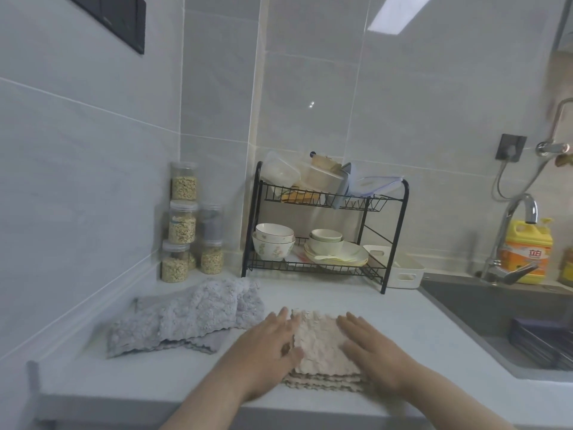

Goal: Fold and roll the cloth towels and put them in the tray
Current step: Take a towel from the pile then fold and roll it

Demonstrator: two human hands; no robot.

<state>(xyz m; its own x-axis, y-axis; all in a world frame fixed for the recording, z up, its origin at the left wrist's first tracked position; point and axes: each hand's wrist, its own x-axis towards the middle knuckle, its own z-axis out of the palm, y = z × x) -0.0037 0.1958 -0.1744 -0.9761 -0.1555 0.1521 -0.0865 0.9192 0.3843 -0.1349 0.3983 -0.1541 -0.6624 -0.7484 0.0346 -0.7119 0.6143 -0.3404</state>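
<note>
A beige fluffy towel (319, 342) lies folded in layers on the white counter near its front edge. My left hand (266, 346) rests flat on the towel's left side, fingers spread. My right hand (369, 346) lies flat on its right side, palm down. Neither hand grips the cloth. Left of it, several grey towels (186, 318) lie in a loose, crumpled heap. A white tray (403, 276) with handle cut-outs stands behind the dish rack's right leg, beside the sink; I see nothing inside it.
A black two-tier dish rack (322, 221) with bowls, plates and plastic boxes stands at the back. Stacked jars of grain (186, 225) fill the left corner. A dark sink (508, 321) with a tap (514, 231) and a yellow detergent bottle (527, 249) lies to the right.
</note>
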